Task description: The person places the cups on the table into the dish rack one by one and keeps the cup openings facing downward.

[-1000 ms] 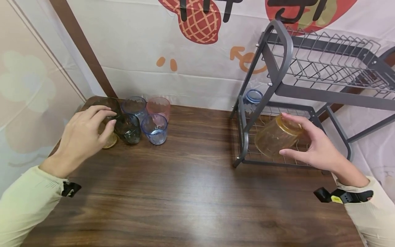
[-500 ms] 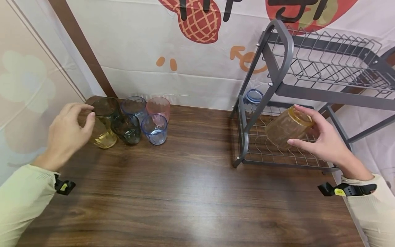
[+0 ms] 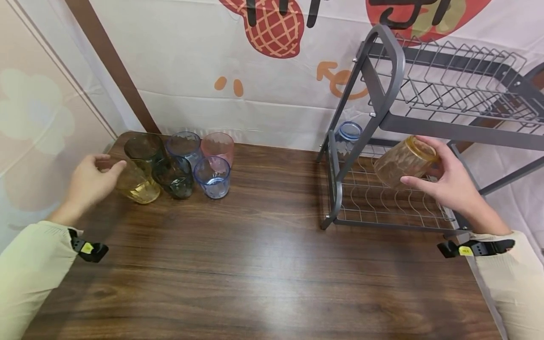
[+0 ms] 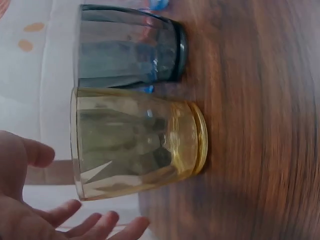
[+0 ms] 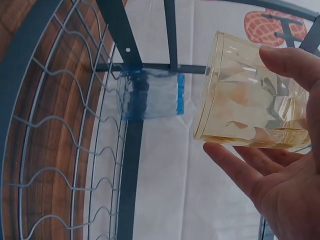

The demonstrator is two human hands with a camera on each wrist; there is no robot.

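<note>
My right hand point(image 3: 452, 184) grips a clear amber glass point(image 3: 399, 165) near its base, thumb on one side and fingers on the other. The glass is tilted, mouth down, above the lower wire tier of the dish rack point(image 3: 382, 203). In the right wrist view its rim point(image 5: 207, 90) faces the wires. At the table's left, my left hand point(image 3: 91, 184) is beside an upright yellow glass point(image 3: 144, 191), holding nothing. The left wrist view has the fingers point(image 4: 95, 225) spread near this yellow glass's rim, with a dark grey-blue glass point(image 4: 125, 50) standing just beyond.
Two dark glasses point(image 3: 176, 179), two blue glasses point(image 3: 214, 182) and a pink glass point(image 3: 221, 146) stand upright, close together. An upturned blue glass point(image 3: 348, 137) sits at the lower tier's back left. The rack's upper tier point(image 3: 459, 85) overhangs; a printed cloth point(image 3: 178, 85) hangs behind.
My left hand has drawn back left from the yellow glass, uncovering it. The right hand has carried the amber glass right and farther back over the lower tier.
</note>
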